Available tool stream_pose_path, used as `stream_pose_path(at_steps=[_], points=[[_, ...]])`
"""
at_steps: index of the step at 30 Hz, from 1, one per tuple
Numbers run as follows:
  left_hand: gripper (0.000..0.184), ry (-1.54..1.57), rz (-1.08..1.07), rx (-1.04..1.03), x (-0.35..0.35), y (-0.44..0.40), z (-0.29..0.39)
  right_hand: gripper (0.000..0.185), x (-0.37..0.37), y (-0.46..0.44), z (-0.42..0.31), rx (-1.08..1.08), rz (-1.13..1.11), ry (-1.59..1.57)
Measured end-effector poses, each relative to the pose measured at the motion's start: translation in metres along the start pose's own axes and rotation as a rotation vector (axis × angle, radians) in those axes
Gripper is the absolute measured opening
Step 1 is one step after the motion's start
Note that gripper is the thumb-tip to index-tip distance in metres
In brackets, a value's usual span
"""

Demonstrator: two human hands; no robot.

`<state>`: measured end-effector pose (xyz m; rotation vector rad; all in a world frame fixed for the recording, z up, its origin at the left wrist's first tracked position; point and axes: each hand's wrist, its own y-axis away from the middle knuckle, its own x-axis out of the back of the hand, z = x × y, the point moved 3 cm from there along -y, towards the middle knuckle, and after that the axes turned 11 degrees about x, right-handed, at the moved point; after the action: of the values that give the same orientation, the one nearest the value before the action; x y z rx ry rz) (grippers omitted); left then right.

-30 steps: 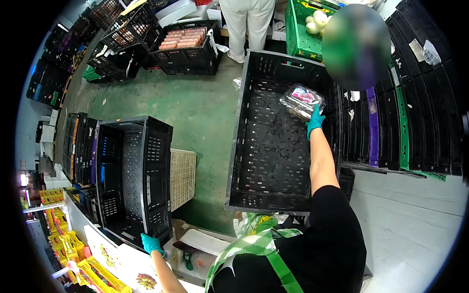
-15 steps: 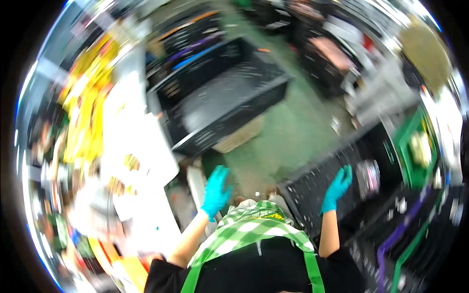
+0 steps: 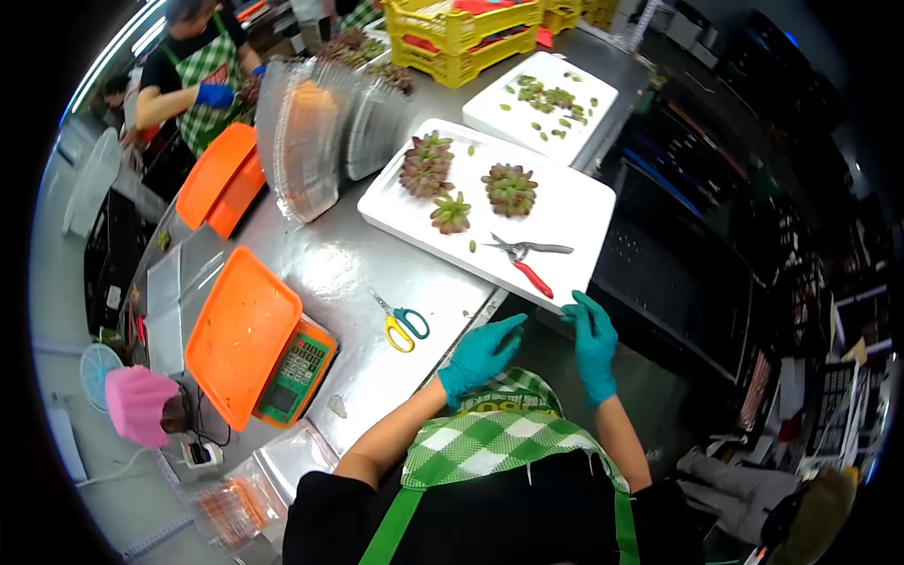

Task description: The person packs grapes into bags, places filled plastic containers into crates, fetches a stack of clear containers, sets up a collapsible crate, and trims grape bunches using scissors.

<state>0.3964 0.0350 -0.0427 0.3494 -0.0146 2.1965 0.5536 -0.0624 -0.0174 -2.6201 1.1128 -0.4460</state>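
My left hand [image 3: 485, 356], in a teal glove, is held open at the metal table's front edge, holding nothing. My right hand [image 3: 592, 347], gloved alike, has its fingers stretched out beside the near corner of a white tray [image 3: 395, 209]; I cannot tell whether they touch it. On this tray lie a reddish succulent [image 3: 427, 166], a green and red succulent [image 3: 509, 191], a smaller green succulent [image 3: 451, 215] and a few loose leaves. Pruning shears [image 3: 533, 276] with one red and one grey handle rest near its front edge. Scissors [image 3: 403, 327] with yellow and teal handles lie on the table.
An orange scale [image 3: 297, 370] with an orange pan [image 3: 235, 330] stands left. Behind are stacked clear plastic containers [image 3: 301, 141], another white tray [image 3: 490, 106] of leaves and yellow crates [image 3: 461, 33]. A co-worker [image 3: 202, 80] stands far left. A black crate [image 3: 673, 273] is at right.
The view has swung from the floor and black crates to the metal table with the white trays. My hands are closer together now, the right one beside the tray's corner.
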Motion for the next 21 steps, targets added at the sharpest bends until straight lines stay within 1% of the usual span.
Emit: stream_pose_path(at_steps=[1, 3, 4, 5, 7, 9, 10, 11, 12, 13, 15, 16, 18, 19, 20, 21], points=[[0.038, 0.021, 0.06, 0.022, 0.007, -0.004, -0.006, 0.023, -0.016, -0.017, 0.002, -0.012, -0.079, 0.001], [0.038, 0.062, 0.184, 0.072, 0.024, -0.009, -0.016, 0.023, -0.05, -0.055, 0.0, -0.097, -0.171, -0.15], [0.037, 0.09, 0.246, 0.096, 0.031, -0.015, -0.025, 0.023, -0.068, -0.072, 0.01, -0.02, -0.215, -0.156], [0.038, 0.123, 0.329, 0.071, 0.041, -0.024, -0.029, 0.025, -0.085, -0.091, 0.015, -0.056, -0.283, -0.193], [0.04, 0.037, 0.479, 0.105, 0.066, -0.043, -0.036, 0.029, -0.118, -0.128, 0.023, -0.082, -0.408, -0.26], [0.045, 0.067, 0.634, 0.026, 0.104, -0.07, -0.023, 0.034, -0.163, -0.162, 0.059, -0.18, -0.413, -0.351], [0.052, 0.069, 0.639, 0.108, 0.121, -0.086, -0.026, 0.041, -0.184, -0.181, 0.082, -0.187, -0.397, -0.329], [0.059, -0.003, 0.733, 0.004, 0.136, -0.105, -0.03, 0.048, -0.204, -0.194, 0.09, -0.21, -0.374, -0.311], [0.062, -0.031, 0.747, 0.053, 0.152, -0.124, -0.038, 0.063, -0.222, -0.208, 0.099, -0.301, -0.327, -0.309], [0.065, -0.053, 0.759, 0.101, 0.168, -0.144, -0.039, 0.073, -0.239, -0.223, 0.116, -0.356, -0.307, -0.234], [0.067, 0.168, 0.756, 0.308, 0.187, -0.18, -0.038, 0.078, -0.262, -0.24, 0.118, -0.475, -0.236, -0.304], [0.065, 0.368, 0.675, 0.303, 0.197, -0.203, -0.064, 0.079, -0.273, -0.246, 0.132, -0.493, -0.239, -0.338], [0.062, 0.548, 0.54, 0.403, 0.205, -0.229, -0.06, 0.081, -0.298, -0.25, 0.167, -0.528, -0.243, -0.409], [0.061, 0.64, 0.47, 0.451, 0.205, -0.238, -0.059, 0.078, -0.3, -0.252, 0.166, -0.549, -0.242, -0.414], [0.054, 0.62, 0.512, 0.321, 0.206, -0.245, -0.057, 0.076, -0.298, -0.253, 0.155, -0.569, -0.24, -0.419], [0.052, 0.602, 0.481, 0.32, 0.206, -0.249, -0.057, 0.074, -0.294, -0.255, 0.143, -0.589, -0.237, -0.422]])
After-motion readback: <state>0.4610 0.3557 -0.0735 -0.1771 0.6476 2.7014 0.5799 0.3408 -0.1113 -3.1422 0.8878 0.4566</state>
